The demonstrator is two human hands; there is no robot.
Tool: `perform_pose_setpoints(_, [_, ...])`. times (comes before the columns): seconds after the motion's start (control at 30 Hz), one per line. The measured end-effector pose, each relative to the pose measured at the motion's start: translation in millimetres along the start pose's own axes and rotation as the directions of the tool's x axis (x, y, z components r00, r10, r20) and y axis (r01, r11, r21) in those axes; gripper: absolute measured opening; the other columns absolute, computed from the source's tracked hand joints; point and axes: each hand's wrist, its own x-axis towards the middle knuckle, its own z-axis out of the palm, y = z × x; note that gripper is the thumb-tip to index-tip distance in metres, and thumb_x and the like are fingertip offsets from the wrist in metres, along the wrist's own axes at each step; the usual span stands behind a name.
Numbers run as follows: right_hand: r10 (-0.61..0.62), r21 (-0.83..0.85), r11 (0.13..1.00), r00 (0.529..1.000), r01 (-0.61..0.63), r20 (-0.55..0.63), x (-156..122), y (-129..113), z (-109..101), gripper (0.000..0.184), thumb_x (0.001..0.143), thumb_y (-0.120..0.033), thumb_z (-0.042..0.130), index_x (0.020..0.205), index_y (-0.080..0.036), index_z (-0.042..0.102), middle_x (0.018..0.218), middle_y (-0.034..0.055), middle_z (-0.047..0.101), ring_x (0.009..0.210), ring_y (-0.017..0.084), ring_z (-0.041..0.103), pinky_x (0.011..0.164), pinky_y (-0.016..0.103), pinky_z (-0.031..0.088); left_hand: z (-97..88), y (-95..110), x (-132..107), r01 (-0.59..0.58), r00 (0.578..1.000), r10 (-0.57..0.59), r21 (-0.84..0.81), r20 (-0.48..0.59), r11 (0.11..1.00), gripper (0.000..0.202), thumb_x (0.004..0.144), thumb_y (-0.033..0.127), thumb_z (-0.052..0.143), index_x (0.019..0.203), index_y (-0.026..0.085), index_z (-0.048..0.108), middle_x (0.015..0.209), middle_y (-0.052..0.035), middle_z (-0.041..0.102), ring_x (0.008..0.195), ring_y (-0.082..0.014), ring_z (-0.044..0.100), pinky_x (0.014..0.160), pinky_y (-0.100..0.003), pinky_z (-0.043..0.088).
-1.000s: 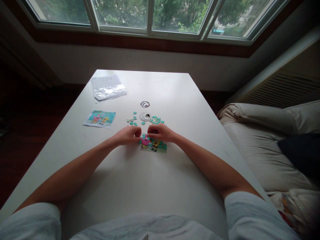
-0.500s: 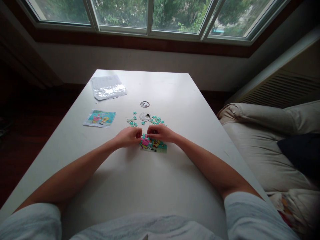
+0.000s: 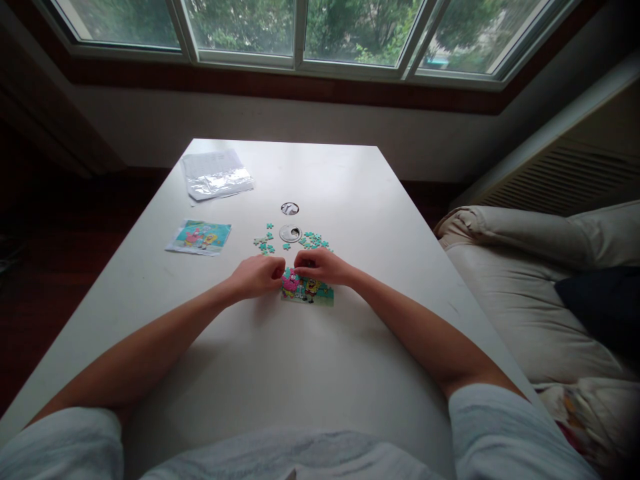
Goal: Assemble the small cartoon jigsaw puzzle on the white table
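Note:
A partly joined jigsaw puzzle [image 3: 313, 291] with a pink and a yellow cartoon figure lies flat on the white table. At its left edge is my left hand [image 3: 259, 275], fingers curled in and thumb against the puzzle's side. My right hand [image 3: 323, 265] is bent over the upper edge, thumb and fingertips pinched at a puzzle piece there; the hand itself mostly hides that piece. Just beyond my hands lie loose turquoise puzzle pieces, one group on the left [image 3: 265, 244] and another on the right [image 3: 314, 239].
A round metal-rimmed fitting [image 3: 291, 233] and a round opening [image 3: 290, 209] are set in the table [image 3: 345, 187]. On the left lie a picture sheet [image 3: 201, 237] of the same figures and a clear plastic packet [image 3: 219, 175]. A pale sofa [image 3: 505, 293] stands at right.
My left hand has shifted very slightly at the puzzle's left edge. My right hand, the puzzle and the loose pieces look the same.

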Motion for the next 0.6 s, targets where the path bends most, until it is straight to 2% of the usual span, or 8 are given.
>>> perform_pose_setpoints(0.6, [0.006, 0.002, 1.0, 1.0, -0.006, -0.001, -0.7, -2.6, -1.3, 0.028, 0.09, -0.044, 0.064, 0.088, -0.016, 0.066, 0.071, -0.0014, 0.06, 0.065, 0.011, 0.049, 0.062, 0.023, 0.038, -3.7, 1.9, -0.5, 0.005, 0.999, -0.008, 0.05, 0.046, 0.999, 0.021, 0.082, 0.044, 0.06, 0.077, 0.024, 0.064, 0.078, -0.0016, 0.069, 0.067, -0.0181, 0.056, 0.058, -0.029, 0.027])
